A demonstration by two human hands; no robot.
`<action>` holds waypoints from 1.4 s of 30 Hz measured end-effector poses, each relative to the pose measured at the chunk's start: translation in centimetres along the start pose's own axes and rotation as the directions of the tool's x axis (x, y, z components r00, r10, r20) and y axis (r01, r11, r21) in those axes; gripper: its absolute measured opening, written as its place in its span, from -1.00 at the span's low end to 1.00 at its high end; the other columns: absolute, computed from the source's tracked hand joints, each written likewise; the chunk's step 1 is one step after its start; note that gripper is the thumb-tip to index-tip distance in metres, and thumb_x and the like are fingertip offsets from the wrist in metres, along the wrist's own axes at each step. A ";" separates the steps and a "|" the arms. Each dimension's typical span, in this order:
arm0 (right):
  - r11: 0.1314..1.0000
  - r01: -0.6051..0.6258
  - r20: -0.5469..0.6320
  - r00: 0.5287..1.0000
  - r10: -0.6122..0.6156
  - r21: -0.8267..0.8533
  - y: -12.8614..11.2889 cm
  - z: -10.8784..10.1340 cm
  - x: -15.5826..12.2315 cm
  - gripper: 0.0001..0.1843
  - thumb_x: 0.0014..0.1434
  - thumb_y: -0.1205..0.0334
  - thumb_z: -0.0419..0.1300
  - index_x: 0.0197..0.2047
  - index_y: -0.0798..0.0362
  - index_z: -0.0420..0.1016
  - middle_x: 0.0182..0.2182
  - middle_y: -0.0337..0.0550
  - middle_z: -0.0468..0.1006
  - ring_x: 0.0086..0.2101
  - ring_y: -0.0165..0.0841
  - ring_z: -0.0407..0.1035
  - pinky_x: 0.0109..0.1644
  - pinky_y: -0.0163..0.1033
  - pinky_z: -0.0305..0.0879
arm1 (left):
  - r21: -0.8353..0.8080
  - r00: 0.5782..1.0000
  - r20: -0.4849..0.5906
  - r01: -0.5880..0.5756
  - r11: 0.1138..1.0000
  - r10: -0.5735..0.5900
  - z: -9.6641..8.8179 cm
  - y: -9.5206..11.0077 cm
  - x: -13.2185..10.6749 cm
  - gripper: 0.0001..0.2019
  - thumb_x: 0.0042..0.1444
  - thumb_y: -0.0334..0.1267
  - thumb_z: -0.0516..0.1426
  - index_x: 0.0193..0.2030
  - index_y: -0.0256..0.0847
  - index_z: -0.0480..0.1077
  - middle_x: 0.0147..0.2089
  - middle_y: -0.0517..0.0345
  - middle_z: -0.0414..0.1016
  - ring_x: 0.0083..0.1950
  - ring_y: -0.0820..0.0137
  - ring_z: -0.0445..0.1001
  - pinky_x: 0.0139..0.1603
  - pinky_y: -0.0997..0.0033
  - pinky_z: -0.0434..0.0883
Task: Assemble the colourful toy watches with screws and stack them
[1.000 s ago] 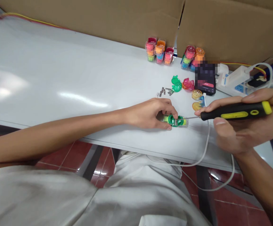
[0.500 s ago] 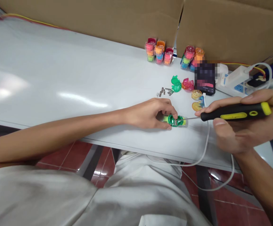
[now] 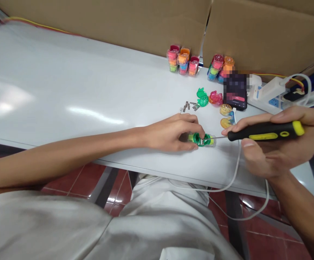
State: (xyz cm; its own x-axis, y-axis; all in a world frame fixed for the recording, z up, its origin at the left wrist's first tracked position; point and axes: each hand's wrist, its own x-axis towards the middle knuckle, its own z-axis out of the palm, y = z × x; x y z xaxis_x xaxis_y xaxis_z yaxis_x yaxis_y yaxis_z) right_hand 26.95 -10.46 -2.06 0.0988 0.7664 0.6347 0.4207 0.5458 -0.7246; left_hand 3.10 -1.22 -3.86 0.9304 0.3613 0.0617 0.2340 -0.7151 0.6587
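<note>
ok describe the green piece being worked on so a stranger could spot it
Near the front edge of the white table, the left hand pins a small green plastic piece. Unlike the loose coloured pieces farther back, it has the tip of the black-and-yellow screwdriver on it.

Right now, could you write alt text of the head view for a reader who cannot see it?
A left hand pins a small green translucent plastic piece to a white table while the right hand holds the tip of a black-and-yellow screwdriver against it. Stacked coloured plastic pieces and a dark phone lie behind.
</note>
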 end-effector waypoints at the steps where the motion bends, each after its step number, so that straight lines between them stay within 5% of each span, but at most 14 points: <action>1: 0.997 0.071 -0.038 0.997 -0.070 0.025 0.0 0.2 0.1 -0.57 -0.13 0.19 0.40 -0.17 -0.16 0.37 -0.45 -0.32 0.61 -0.48 -0.15 0.60 -0.52 -0.09 0.52 | 0.022 1.000 -0.008 -0.019 1.000 0.019 0.1 0.0 0.0 -0.71 0.30 -0.24 0.22 0.13 -0.16 0.54 0.02 -0.01 0.49 0.07 0.25 0.47 0.18 0.27 0.37; 4: 0.976 0.207 -0.075 0.976 -0.202 0.066 0.4 0.5 0.2 -0.46 -0.20 0.36 0.38 -0.09 -0.12 0.47 -0.45 -0.30 0.59 -0.47 -0.13 0.61 -0.55 -0.12 0.49 | 0.070 0.995 -0.040 -0.090 0.993 0.093 0.4 -0.1 -0.1 -0.73 0.32 -0.25 0.20 0.12 -0.18 0.54 0.07 -0.05 0.50 0.11 0.22 0.48 0.21 0.25 0.36; 10: 0.983 0.182 -0.007 0.983 -0.182 0.004 0.8 0.3 0.0 -0.32 -0.13 0.42 0.41 0.09 -0.17 0.44 -0.31 -0.29 0.51 -0.37 -0.20 0.63 -0.39 -0.12 0.57 | 0.200 0.980 -0.074 -0.166 0.966 0.184 0.9 -0.2 -0.2 -0.78 0.37 -0.24 0.15 0.05 -0.20 0.56 0.06 -0.07 0.57 0.03 0.22 0.52 0.09 0.24 0.34; 14: 0.973 0.192 0.013 0.981 -0.192 -0.130 0.6 0.0 -0.2 -0.21 -0.07 0.36 0.49 0.23 -0.20 0.45 0.08 -0.13 0.40 -0.26 -0.30 0.60 -0.31 -0.19 0.65 | 0.296 0.970 -0.080 -0.197 0.935 0.230 1.2 -0.2 -0.3 -0.77 0.41 -0.20 0.11 0.03 -0.19 0.56 0.06 -0.09 0.57 0.00 0.24 0.53 0.05 0.25 0.34; 19: 0.952 0.173 -0.010 0.983 -0.182 -0.254 0.8 -0.4 -0.4 -0.02 -0.17 0.24 0.62 0.32 -0.26 0.43 0.12 -0.07 0.41 0.04 -0.10 0.52 -0.32 -0.21 0.68 | 0.390 0.968 -0.002 -0.231 0.891 0.252 1.4 0.0 -0.4 -0.75 0.46 -0.20 0.05 0.07 -0.17 0.52 0.10 -0.11 0.54 0.02 0.24 0.51 0.08 0.24 0.35; 24: 0.995 0.066 0.077 0.995 -0.060 -0.074 1.1 -0.3 -0.2 0.06 -0.14 0.38 0.56 0.40 -0.28 0.33 0.25 -0.06 0.33 -0.16 -0.26 0.59 -0.17 -0.16 0.72 | 0.507 0.965 0.055 -0.248 0.826 0.256 1.5 0.4 -0.4 -0.74 0.48 -0.22 -0.01 0.02 -0.16 0.50 0.07 -0.09 0.51 -0.05 0.26 0.47 0.02 0.25 0.34; 30: 0.992 0.074 -0.107 0.991 -0.084 -0.098 2.4 -1.0 1.5 -0.15 -0.12 0.42 0.50 0.25 -0.21 0.51 0.20 -0.11 0.38 -0.16 -0.32 0.52 -0.35 -0.37 0.60 | 0.620 0.951 0.130 -0.298 0.726 0.279 1.3 0.9 -0.3 -0.75 0.46 -0.33 -0.04 0.05 -0.18 0.45 -0.02 -0.08 0.49 -0.15 0.26 0.41 -0.09 0.24 0.30; 33: 0.990 -0.039 -0.061 0.998 0.031 -0.133 4.0 -1.9 2.1 -0.24 -0.02 0.40 0.43 0.26 -0.20 0.47 0.19 -0.11 0.45 -0.38 -0.45 0.50 -0.47 -0.43 0.49 | 0.667 0.940 0.154 -0.326 0.670 0.305 1.2 1.0 -0.3 -0.74 0.44 -0.39 -0.05 0.08 -0.17 0.43 -0.05 -0.05 0.50 -0.17 0.27 0.40 -0.13 0.23 0.27; 36: 0.969 -0.200 0.036 0.978 0.207 -0.142 5.2 -2.3 2.2 -0.21 0.06 0.37 0.37 0.34 -0.19 0.35 -0.05 -0.18 0.56 -0.57 -0.48 0.46 -0.55 -0.39 0.44 | 0.678 0.931 0.168 -0.347 0.648 0.323 1.3 0.9 -0.3 -0.72 0.46 -0.40 -0.06 0.13 -0.15 0.41 -0.03 -0.03 0.52 -0.15 0.29 0.43 -0.10 0.25 0.27; 42: 0.907 -0.305 0.100 0.933 0.346 -0.291 5.3 -2.2 1.9 -0.34 0.20 0.26 0.25 0.36 -0.20 0.29 -0.28 -0.27 0.56 -0.63 -0.47 0.34 -0.60 -0.33 0.28 | 0.697 0.908 0.104 -0.357 0.622 0.405 1.8 0.3 -0.1 -0.74 0.50 -0.28 -0.04 0.13 -0.23 0.43 -0.09 0.00 0.55 -0.18 0.30 0.48 -0.07 0.26 0.38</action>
State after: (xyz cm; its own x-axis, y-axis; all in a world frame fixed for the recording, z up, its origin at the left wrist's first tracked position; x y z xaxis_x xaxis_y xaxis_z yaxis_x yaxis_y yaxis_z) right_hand 31.31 -6.84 -4.05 0.1476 0.9378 0.3144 0.6136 0.1624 -0.7727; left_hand 3.54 -2.59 -4.97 0.9693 -0.0238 0.2448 0.0097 -0.9908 -0.1348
